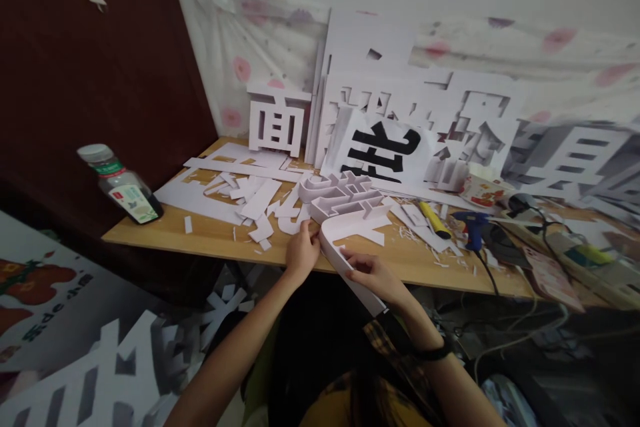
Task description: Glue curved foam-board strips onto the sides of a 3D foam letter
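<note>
A white raised character (345,199), built from a flat board with thin upright walls, rests on the front edge of the wooden table. From its near side a long white strip (369,299) bends round and runs down toward my lap. My left hand (303,252) is closed at the strip's bend, its fingertips pressed by the character's near edge. My right hand (373,273) pinches the strip further along, thumb and fingers on either side of it. Part of the left fingertips is hidden.
A blue glue gun (473,228) and yellow cutter (434,219) lie right, among cables. White offcuts (255,203) cover the table's left. A dark-filled bottle (125,187) stands at the left edge. Finished characters (277,123) and a printed sheet (383,150) lean at the back.
</note>
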Tool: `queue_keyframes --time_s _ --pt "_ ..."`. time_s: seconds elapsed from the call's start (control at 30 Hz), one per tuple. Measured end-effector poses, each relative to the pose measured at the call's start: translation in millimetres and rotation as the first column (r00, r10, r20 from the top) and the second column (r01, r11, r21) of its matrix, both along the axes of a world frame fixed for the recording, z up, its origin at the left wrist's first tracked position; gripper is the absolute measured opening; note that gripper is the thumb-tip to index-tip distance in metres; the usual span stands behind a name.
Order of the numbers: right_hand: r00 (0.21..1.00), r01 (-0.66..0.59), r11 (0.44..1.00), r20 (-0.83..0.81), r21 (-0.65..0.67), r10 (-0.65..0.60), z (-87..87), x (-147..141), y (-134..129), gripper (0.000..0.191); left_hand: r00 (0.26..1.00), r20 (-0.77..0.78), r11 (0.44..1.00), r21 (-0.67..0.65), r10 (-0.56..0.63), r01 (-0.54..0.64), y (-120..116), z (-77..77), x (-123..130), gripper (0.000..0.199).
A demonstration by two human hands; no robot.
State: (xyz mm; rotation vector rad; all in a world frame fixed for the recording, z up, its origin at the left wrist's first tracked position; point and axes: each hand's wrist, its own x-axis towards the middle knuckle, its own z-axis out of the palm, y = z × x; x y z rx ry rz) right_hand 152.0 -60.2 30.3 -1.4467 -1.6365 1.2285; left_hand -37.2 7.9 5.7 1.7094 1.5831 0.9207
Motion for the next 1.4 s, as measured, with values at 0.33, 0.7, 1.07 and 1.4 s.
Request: queue_keyframes --time_s 0.33,0.7,1.07,1.4 --pt "1.000 -0.012 1.000 0.008 0.006 0.012 5.0 -2.9 -1.5 0.035 0.962 0.229 0.951 -0.233 -0.149 0.203 19.8 -1.8 -24.1 0.045" --pt "1.000 -0.005 1.000 -0.003 -0.019 0.005 5.8 -2.1 -1.1 0.032 0.927 0.314 0.933 -0.224 -0.206 0.283 19.0 6.9 -32.2 0.062" --pt "1.000 0.019 0.999 -0.023 -0.028 -0.020 1.7 -2.3 -0.8 0.035 0.861 0.412 0.896 -0.190 -0.299 0.402 22.3 -1.0 -38.4 0.077" --pt "1.000 -0.016 1.000 -0.006 -0.009 0.016 5.1 -1.1 0.3 0.034 0.866 0.316 0.865 -0.202 -0.387 0.460 33.7 4.0 -45.0 0.104"
